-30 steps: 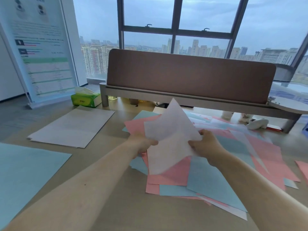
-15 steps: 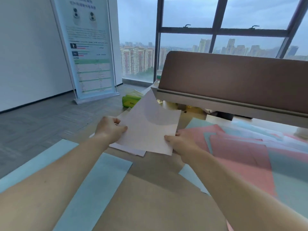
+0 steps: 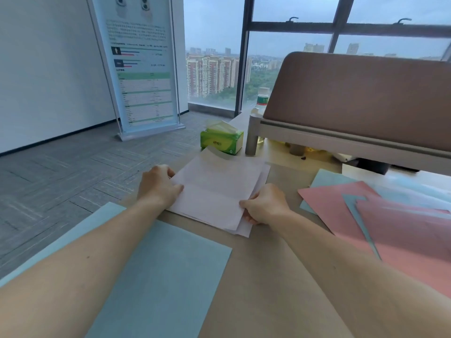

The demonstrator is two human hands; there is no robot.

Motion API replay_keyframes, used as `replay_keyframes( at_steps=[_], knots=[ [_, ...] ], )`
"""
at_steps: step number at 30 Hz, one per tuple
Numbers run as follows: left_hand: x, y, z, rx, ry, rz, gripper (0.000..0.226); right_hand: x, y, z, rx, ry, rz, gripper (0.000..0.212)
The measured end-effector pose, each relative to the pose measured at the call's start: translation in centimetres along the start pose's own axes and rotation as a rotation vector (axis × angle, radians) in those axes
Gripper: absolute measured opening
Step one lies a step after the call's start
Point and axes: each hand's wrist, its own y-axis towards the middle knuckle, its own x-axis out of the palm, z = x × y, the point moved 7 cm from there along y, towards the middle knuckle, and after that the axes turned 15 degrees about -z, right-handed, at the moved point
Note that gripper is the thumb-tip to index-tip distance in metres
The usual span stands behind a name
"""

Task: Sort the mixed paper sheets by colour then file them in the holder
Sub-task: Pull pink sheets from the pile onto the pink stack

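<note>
Two hands: both were clamped on one white sheet (image 3: 214, 191), set well apart, one at each side of it.
Left hand (image 3: 158, 186): the thumb lay on top of the sheet's left edge, with the fingers curled at that edge.
Right hand (image 3: 264, 203): it pinched the sheet's near right corner, knuckles up.
White sheet: thin and pale, with a faint fold line across its middle. It lay low over the white stack; whether it was fully down could not be told.
White stack (image 3: 244, 231): it sat on the far left part of the table. It was not squared, and the lower sheets showed at the near right corner and along the right side.
Blue stack (image 3: 166, 276): it lay flat at the near left, close to the white stack but apart from it.
Mixed pile (image 3: 353, 215): pink and blue sheets overlapped at angles to the right, with a strip of bare table between the pile and the right hand.
Table (image 3: 268, 289): tan, with a bare band running between the blue stack and the mixed pile, under the right forearm.
Left limit: the table edge ran just beside the left hand, with grey floor beyond it.
Far limit: a green tissue box (image 3: 222, 140) stood just beyond the white stack. The grey post and brown divider panel (image 3: 361, 98) stood near the stack's far right corner.
</note>
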Motion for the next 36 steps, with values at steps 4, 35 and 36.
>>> replay_keyframes(
  at_steps=[4, 35, 36],
  knots=[
    [-0.1, -1.2, 2.0, -0.008, 0.287, 0.084, 0.059, -1.8, -2.2, 0.2, -0.026, -0.112, 0.061, 0.029],
    [29.4, -31.2, 41.6, 0.209, -0.142, -0.926, 0.032, -28.9, -31.2, 34.0, 0.386, -0.388, 0.432, 0.052],
    [29.5, -31.4, 41.7, 0.204, -0.128, -0.920, 0.033, -28.8, -31.2, 34.2, 0.384, -0.381, 0.435, 0.054]
  ],
)
